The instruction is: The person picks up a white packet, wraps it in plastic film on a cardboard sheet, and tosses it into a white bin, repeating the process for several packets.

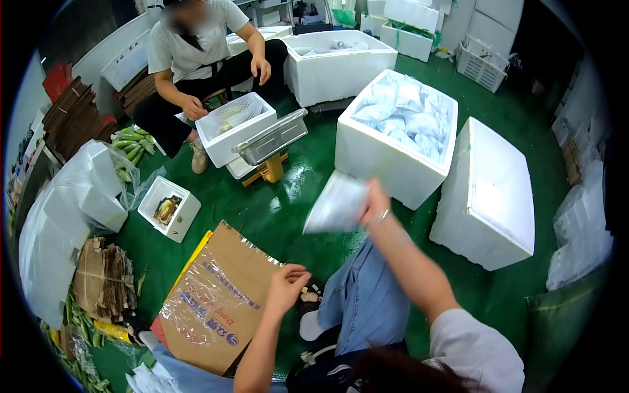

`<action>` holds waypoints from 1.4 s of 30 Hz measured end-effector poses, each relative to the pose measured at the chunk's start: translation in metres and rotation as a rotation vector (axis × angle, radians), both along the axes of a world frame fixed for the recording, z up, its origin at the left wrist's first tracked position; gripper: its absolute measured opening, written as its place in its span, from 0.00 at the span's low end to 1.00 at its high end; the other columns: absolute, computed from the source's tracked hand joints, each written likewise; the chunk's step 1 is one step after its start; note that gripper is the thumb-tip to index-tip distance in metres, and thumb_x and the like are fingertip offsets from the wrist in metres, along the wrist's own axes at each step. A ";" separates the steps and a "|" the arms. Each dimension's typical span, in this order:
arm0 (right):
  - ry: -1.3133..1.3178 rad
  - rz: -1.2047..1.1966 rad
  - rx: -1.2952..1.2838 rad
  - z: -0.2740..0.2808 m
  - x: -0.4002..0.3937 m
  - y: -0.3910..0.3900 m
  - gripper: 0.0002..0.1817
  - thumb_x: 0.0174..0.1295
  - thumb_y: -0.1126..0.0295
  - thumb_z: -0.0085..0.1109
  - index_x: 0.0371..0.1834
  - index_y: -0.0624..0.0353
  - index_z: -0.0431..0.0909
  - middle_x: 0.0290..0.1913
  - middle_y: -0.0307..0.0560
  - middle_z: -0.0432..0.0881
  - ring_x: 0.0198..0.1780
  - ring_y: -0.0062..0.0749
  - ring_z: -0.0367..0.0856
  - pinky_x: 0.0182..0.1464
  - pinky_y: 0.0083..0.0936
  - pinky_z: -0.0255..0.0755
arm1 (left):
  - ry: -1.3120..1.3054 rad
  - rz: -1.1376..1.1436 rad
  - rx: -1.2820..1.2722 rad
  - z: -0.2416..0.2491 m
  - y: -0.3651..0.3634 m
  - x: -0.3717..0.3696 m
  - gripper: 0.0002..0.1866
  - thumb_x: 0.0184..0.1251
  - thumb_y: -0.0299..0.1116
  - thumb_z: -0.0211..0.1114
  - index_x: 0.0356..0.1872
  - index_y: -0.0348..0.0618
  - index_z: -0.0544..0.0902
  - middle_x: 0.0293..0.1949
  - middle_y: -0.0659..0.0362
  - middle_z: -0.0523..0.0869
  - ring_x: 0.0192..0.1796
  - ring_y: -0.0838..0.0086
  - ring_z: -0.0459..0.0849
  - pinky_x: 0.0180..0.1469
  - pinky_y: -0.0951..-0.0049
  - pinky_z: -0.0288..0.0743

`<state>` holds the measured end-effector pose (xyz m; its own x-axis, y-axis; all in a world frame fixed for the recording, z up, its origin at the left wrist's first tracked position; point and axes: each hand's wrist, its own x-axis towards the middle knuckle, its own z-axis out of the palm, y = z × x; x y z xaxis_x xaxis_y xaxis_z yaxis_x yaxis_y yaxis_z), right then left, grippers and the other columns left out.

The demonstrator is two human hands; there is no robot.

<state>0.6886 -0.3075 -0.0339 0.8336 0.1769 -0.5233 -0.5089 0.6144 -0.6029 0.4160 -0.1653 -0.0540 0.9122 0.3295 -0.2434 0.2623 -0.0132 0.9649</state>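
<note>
My right hand [375, 204] grips a pale plastic ice pack [337, 204], blurred by motion, in front of the large foam box. That foam box [386, 167] is heaped with similar bluish-white ice packs [407, 108]. Above the right edge of a brown printed sack [216, 295] is my left hand [288, 287], its fingers loosely bent and apart, with nothing visible in them. The sack lies flat on the floor, partly covered by clear plastic film, between my legs.
Opposite sits a person [196, 59] by a foam box [237, 128] on a scale [270, 167]. A small foam box [171, 208] stands at left, near flattened cardboard [103, 278] and corn [131, 143]. At right stands another foam box [488, 196].
</note>
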 end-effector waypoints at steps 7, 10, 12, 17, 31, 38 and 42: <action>0.020 -0.339 -0.286 0.076 0.241 -0.108 0.33 0.61 0.45 0.49 0.60 0.60 0.70 0.54 0.61 0.76 0.54 0.44 0.78 0.54 0.51 0.73 | 0.061 0.523 0.044 0.018 0.082 -0.170 0.13 0.65 0.25 0.62 0.49 0.30 0.78 0.38 0.50 0.86 0.35 0.71 0.86 0.35 0.77 0.81; -0.371 -0.333 -1.472 -0.029 0.319 -0.148 0.28 0.55 0.51 0.55 0.38 0.72 0.80 0.27 0.53 0.81 0.31 0.41 0.82 0.35 0.37 0.74 | 0.047 0.905 0.237 0.015 0.115 -0.321 0.11 0.67 0.29 0.62 0.48 0.36 0.79 0.31 0.55 0.84 0.28 0.75 0.83 0.29 0.79 0.77; -0.532 -0.149 -1.133 -0.032 0.230 -0.119 0.20 0.53 0.56 0.60 0.20 0.66 0.75 0.19 0.45 0.77 0.19 0.33 0.77 0.20 0.28 0.67 | 0.147 1.224 0.281 -0.005 0.108 -0.435 0.07 0.66 0.29 0.62 0.41 0.37 0.78 0.25 0.57 0.82 0.24 0.77 0.81 0.21 0.80 0.71; -0.516 0.441 -0.734 -0.067 0.137 -0.078 0.17 0.67 0.57 0.51 0.50 0.56 0.77 0.43 0.46 0.84 0.40 0.30 0.83 0.37 0.26 0.78 | 1.128 1.183 0.664 -0.068 -0.028 -0.636 0.25 0.59 0.37 0.67 0.52 0.29 0.75 0.48 0.42 0.82 0.52 0.52 0.79 0.55 0.58 0.73; -1.475 1.636 -0.775 0.024 -0.272 0.166 0.04 0.63 0.74 0.58 0.36 0.64 0.76 0.30 0.42 0.80 0.32 0.22 0.79 0.36 0.21 0.73 | 1.211 0.866 0.841 -0.138 0.102 -0.578 0.52 0.36 0.44 0.81 0.63 0.30 0.64 0.62 0.41 0.70 0.68 0.49 0.65 0.65 0.50 0.62; -1.313 1.953 -0.883 -0.009 -0.321 0.146 0.07 0.59 0.72 0.61 0.38 0.64 0.79 0.29 0.51 0.83 0.32 0.36 0.84 0.37 0.28 0.76 | 1.036 0.804 1.008 -0.159 0.118 -0.581 0.53 0.34 0.38 0.77 0.66 0.29 0.60 0.64 0.42 0.69 0.72 0.50 0.59 0.72 0.43 0.48; -1.375 1.749 -0.859 -0.010 -0.294 0.141 0.13 0.58 0.71 0.63 0.45 0.61 0.77 0.33 0.51 0.83 0.32 0.40 0.84 0.38 0.32 0.77 | 0.801 1.219 1.105 -0.141 0.110 -0.582 0.58 0.32 0.41 0.79 0.68 0.29 0.58 0.63 0.39 0.69 0.66 0.47 0.66 0.70 0.53 0.55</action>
